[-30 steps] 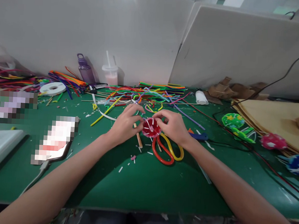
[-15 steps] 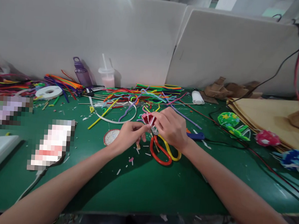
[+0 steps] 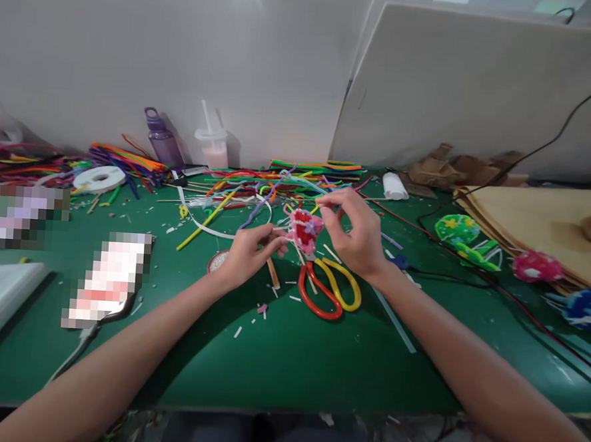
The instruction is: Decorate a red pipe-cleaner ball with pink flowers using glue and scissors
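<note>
Between thumb and fingers, my left hand (image 3: 256, 253) holds the edge of a small red and pink felt-like piece (image 3: 305, 229) with white edging and a pale purple flower. My right hand (image 3: 355, 231) is raised just right of it, thumb and index finger pinched together; what they hold, if anything, is too small to make out. Below the piece lie scissors (image 3: 328, 296) with one red and one yellow handle. A small dish of white beads (image 3: 217, 261) is partly hidden behind my left hand. A light brown stick (image 3: 273, 273) lies beside the left fingers.
Colourful pipe cleaners (image 3: 257, 189) are heaped at the back, near a purple bottle (image 3: 163, 139) and a lidded cup (image 3: 214, 148). A white tape roll (image 3: 99, 180) lies left. Finished-looking felt pieces (image 3: 538, 266) and brown sheets (image 3: 540, 219) are at right, with cables crossing there.
The felt piece has turned so its flowered face shows. My right hand has let go of it and moved up and right, while the left keeps its hold.
</note>
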`<state>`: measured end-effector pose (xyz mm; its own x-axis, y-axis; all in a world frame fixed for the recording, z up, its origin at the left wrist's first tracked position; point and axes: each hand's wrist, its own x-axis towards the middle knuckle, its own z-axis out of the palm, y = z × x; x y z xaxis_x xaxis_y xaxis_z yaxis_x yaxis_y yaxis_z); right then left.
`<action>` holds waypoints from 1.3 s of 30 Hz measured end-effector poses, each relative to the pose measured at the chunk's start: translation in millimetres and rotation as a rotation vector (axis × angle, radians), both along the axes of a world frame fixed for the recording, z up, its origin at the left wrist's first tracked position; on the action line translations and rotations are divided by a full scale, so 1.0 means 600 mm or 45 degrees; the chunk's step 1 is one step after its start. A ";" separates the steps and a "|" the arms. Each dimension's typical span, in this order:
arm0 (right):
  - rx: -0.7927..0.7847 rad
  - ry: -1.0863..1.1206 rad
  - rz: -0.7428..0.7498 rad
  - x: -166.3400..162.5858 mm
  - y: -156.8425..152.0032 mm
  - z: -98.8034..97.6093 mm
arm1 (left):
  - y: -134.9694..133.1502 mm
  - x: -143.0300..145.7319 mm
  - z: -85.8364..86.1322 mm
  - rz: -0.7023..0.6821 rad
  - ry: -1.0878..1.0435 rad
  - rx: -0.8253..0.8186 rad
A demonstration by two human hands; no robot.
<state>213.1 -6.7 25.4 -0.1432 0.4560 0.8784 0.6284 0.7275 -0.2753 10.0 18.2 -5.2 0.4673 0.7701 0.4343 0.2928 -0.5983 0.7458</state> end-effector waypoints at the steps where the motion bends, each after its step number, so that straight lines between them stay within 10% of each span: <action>1: -0.010 -0.017 0.029 0.001 0.000 0.001 | 0.002 -0.001 -0.001 0.005 -0.024 0.007; 10: -0.391 0.173 0.282 -0.001 0.004 0.001 | 0.019 0.002 -0.004 -0.016 -0.463 -0.240; 20: -1.650 0.991 1.131 -0.006 0.017 -0.025 | 0.034 -0.002 -0.020 -0.161 -0.557 -0.460; 39: -1.530 1.508 1.012 -0.027 0.021 -0.037 | 0.004 0.007 0.009 -0.180 -0.540 -0.796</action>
<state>196.7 6.1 3.2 -0.2394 0.9704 -0.0334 -0.5965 -0.1741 -0.7835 13.9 20.3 0.3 0.4704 0.8766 0.1019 -0.1416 -0.0390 0.9892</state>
